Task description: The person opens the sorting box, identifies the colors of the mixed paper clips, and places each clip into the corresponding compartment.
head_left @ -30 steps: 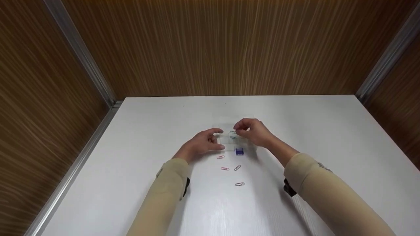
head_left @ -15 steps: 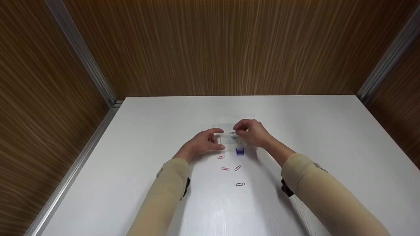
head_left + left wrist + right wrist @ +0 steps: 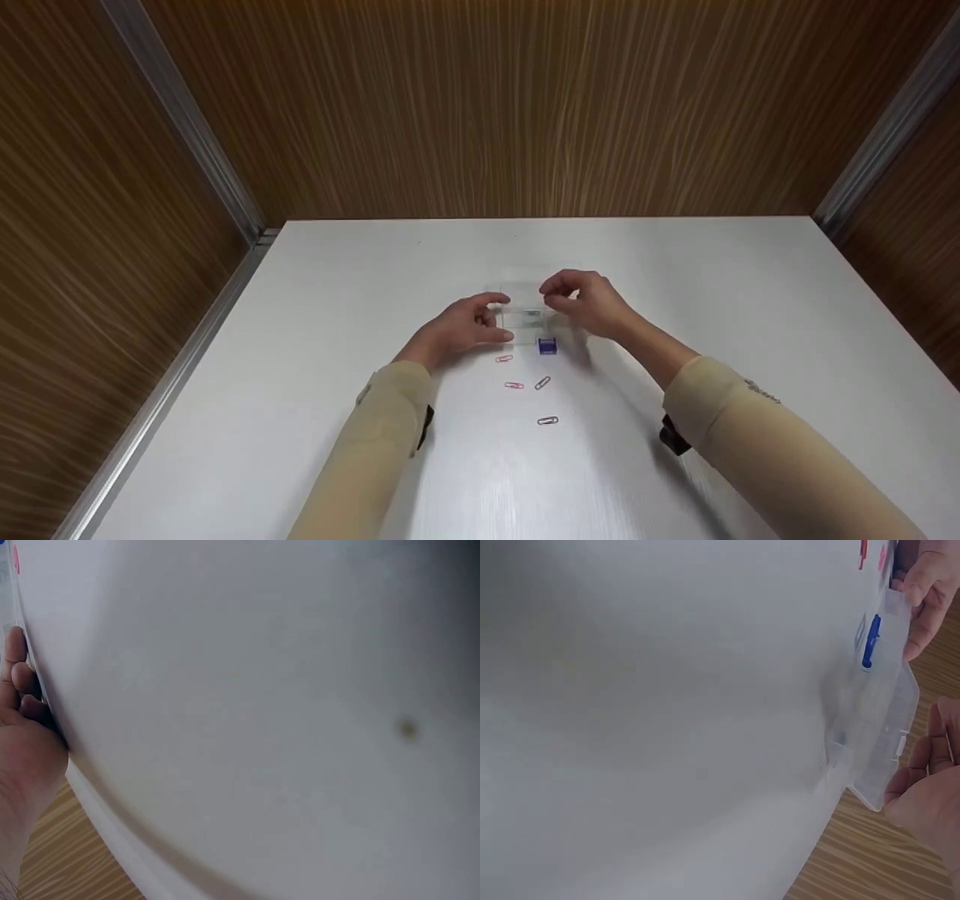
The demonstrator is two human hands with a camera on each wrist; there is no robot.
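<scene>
My left hand [image 3: 463, 328] sits centre frame, thumb and fingers curled round the left end of the clear box [image 3: 531, 318] — that pins it to the table [image 3: 315, 315] so it can't skid. The box lies mid-table, just above the blue clip [image 3: 547, 345], its lid open. My right hand [image 3: 589, 302] hovers at the box's right side, fingertips drawn together over the opening; whether anything sits between them I can't tell, the fingers hide it. Something pale lies inside the box, too small to name.

In the right wrist view the box [image 3: 881, 701] shows at the right edge, lid flap hanging out past the blue clip [image 3: 871, 640], my left-hand fingers [image 3: 922, 596] clamping its far end. The left wrist view gives only bare table and my fingers [image 3: 19, 682] at the left edge.

Below the box, toward the bottom of the frame: two pink clips [image 3: 504, 359] [image 3: 514, 385], a dark one [image 3: 542, 383] just beside, another [image 3: 547, 421] lower down. All lie apart from both hands. The blue clip sits near the box's front edge, closest to any path back down.
</scene>
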